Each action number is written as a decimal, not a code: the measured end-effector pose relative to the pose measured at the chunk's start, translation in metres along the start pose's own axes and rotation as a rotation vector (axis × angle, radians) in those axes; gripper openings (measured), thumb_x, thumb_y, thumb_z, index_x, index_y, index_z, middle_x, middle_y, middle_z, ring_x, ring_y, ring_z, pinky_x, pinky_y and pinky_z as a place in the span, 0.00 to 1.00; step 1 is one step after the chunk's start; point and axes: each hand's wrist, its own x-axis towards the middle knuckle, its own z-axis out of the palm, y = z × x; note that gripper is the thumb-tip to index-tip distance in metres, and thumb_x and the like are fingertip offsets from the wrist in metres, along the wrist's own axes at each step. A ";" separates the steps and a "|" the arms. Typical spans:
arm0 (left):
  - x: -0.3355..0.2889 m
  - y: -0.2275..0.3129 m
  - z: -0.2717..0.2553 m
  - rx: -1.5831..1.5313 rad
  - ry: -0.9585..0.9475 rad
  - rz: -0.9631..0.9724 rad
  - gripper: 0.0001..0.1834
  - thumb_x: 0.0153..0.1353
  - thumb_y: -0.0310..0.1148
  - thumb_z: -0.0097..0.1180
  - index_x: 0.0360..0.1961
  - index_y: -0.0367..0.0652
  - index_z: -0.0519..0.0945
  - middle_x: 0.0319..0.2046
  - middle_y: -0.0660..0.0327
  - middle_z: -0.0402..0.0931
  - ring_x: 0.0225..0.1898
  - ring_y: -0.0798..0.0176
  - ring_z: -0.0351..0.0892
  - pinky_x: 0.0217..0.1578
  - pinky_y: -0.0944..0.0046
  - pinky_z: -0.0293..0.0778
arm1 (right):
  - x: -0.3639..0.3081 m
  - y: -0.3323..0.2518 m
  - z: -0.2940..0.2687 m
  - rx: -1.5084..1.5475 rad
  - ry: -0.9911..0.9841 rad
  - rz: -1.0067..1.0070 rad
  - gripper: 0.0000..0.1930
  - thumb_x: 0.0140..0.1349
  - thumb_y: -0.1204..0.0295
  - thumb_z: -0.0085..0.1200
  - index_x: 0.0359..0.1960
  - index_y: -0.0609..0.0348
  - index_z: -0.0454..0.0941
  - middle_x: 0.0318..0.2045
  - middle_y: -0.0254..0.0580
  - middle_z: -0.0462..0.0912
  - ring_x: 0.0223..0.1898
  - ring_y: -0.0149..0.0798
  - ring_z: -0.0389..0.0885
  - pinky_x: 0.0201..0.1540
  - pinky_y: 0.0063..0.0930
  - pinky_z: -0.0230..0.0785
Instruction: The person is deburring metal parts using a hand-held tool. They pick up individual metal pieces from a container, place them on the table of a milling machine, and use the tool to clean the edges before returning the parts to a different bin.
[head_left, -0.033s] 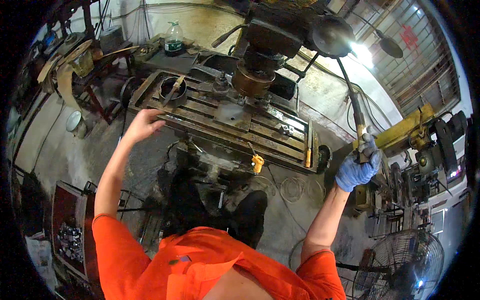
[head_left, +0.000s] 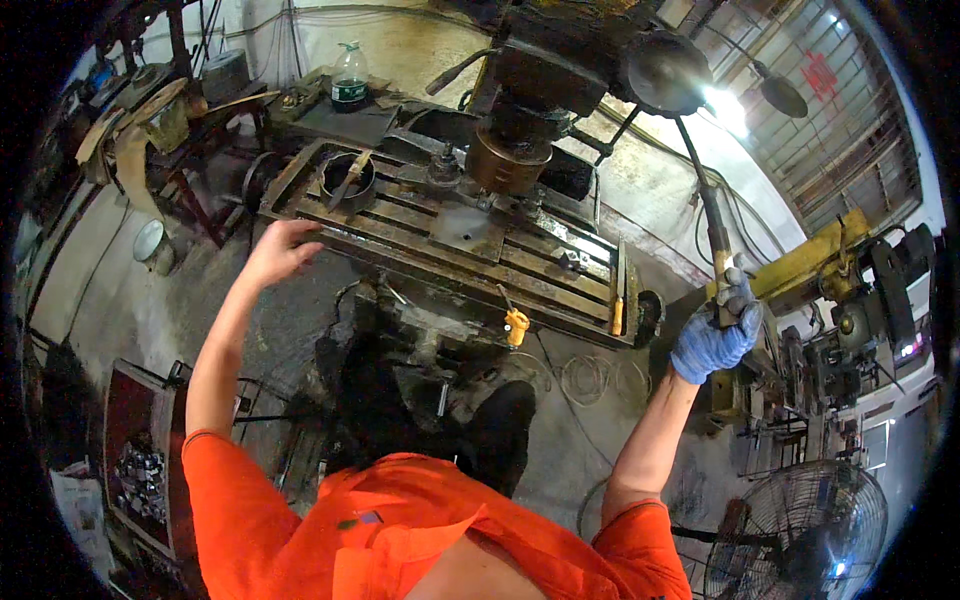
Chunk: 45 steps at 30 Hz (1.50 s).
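Note:
My left hand (head_left: 282, 252) is bare and hovers by the front left edge of a slotted machine table (head_left: 375, 237), with its fingers apart and nothing in them. Near it on the table stands a dark round pot (head_left: 352, 197) with a brush (head_left: 351, 180) laid in it. My right hand (head_left: 722, 335), in a blue-grey glove, is wrapped around the grip of a long machine lever (head_left: 716, 235). Over the middle of the table hangs the round brown machine head (head_left: 508, 160). Below it a flat metal plate (head_left: 466, 232) lies on the table.
A yellow-handled tool (head_left: 516, 325) sticks out at the table's front edge. Another yellow-handled tool (head_left: 618, 312) lies at its right end. A caged fan (head_left: 800, 535) stands at lower right. A cabinet (head_left: 140, 400) of metal pieces is at lower left, and a coiled hose (head_left: 588, 378) lies on the floor.
My left hand has shifted slightly left, away from the table edge. My right hand keeps its hold on the lever.

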 end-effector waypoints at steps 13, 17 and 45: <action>-0.055 -0.020 -0.073 -0.059 0.254 -0.084 0.18 0.54 0.25 0.52 0.45 0.27 0.70 0.19 0.61 0.72 0.16 0.72 0.70 0.16 0.70 0.66 | -0.014 0.014 -0.011 -0.114 -0.005 -0.042 0.16 0.60 0.65 0.37 0.19 0.62 0.65 0.22 0.37 0.68 0.29 0.32 0.64 0.43 0.29 0.58; -0.068 -0.038 -0.092 -0.074 0.319 -0.124 0.18 0.54 0.28 0.53 0.44 0.27 0.70 0.20 0.61 0.72 0.18 0.71 0.70 0.17 0.69 0.67 | -0.016 0.018 -0.003 0.025 0.010 -0.044 0.17 0.57 0.61 0.43 0.17 0.61 0.66 0.23 0.40 0.71 0.28 0.33 0.66 0.42 0.30 0.59; -0.476 -0.131 -0.205 0.975 0.954 -1.384 0.25 0.45 0.45 0.58 0.44 0.43 0.74 0.41 0.53 0.75 0.43 0.52 0.75 0.40 0.55 0.72 | 0.089 0.044 -0.071 -0.772 -0.063 -0.924 0.18 0.58 0.58 0.44 0.32 0.63 0.74 0.26 0.46 0.77 0.27 0.43 0.75 0.29 0.35 0.65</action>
